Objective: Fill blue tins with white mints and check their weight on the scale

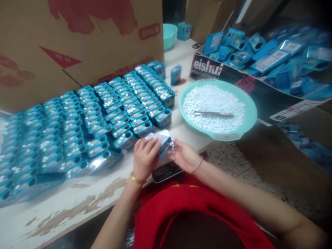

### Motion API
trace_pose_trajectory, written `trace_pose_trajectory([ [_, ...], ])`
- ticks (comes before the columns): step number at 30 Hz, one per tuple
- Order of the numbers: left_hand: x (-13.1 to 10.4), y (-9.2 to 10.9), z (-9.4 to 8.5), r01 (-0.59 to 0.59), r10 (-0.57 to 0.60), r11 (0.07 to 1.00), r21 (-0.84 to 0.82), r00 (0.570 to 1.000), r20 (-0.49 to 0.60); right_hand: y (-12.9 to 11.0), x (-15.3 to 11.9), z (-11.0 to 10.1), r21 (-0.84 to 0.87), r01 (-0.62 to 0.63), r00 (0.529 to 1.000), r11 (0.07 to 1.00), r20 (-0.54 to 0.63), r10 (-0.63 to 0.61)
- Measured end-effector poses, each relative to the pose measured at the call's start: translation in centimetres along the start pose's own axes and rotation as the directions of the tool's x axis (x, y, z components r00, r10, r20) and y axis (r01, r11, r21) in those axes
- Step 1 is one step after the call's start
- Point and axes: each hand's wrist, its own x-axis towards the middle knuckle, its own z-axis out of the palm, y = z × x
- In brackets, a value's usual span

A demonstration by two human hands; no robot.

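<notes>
My left hand [145, 157] grips a small blue tin [162, 141] over the table's front edge. My right hand [183, 155] is at the tin's right end, its fingertips pinching small white tablets [172, 145] against the opening. Under both hands sits a small digital scale [166, 171] with a white platform. A teal basin [250, 114] to the right holds a heap of white tablets with a metal scoop [214, 114] lying on top.
Several rows of blue tins [85, 128] cover the worn white table [77, 204] to the left. A tall cardboard box [77, 41] stands behind them. A black carton [259, 62] of loose blue tins sits at the right. A second teal bowl [169, 34] is at the back.
</notes>
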Motion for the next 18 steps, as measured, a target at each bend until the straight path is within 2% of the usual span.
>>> trace_pose_trajectory([
  [5, -1.5, -0.8, 0.8, 0.172, -0.178, 0.976, -0.135, 0.983, -0.033, 0.0, 0.2, -0.1, -0.048, 0.011, 0.999, 0.999, 0.036, -0.010],
  [9, -2.2, -0.5, 1.4, 0.304, -0.321, 0.921, -0.244, 0.946, -0.035, -0.5, -0.3, 0.0, -0.187, 0.168, 0.986, 0.968, 0.047, -0.162],
  [13, -2.2, 0.5, 2.0, 0.407, -0.448, 0.845, -0.346, 0.893, -0.042, -1.2, -1.1, 0.6, -0.321, 0.336, 0.942, 0.886, 0.103, -0.320],
  [16, -1.8, 1.4, 2.2, 0.445, -0.498, 0.796, -0.412, 0.867, -0.027, -1.8, -1.5, 1.1, -0.422, 0.390, 0.921, 0.819, 0.192, -0.339],
  [18, -1.4, 1.8, 2.2, 0.445, -0.499, 0.781, -0.439, 0.866, -0.010, -2.1, -1.5, 1.3, -0.535, 0.454, 0.891, 0.713, 0.268, -0.367],
])
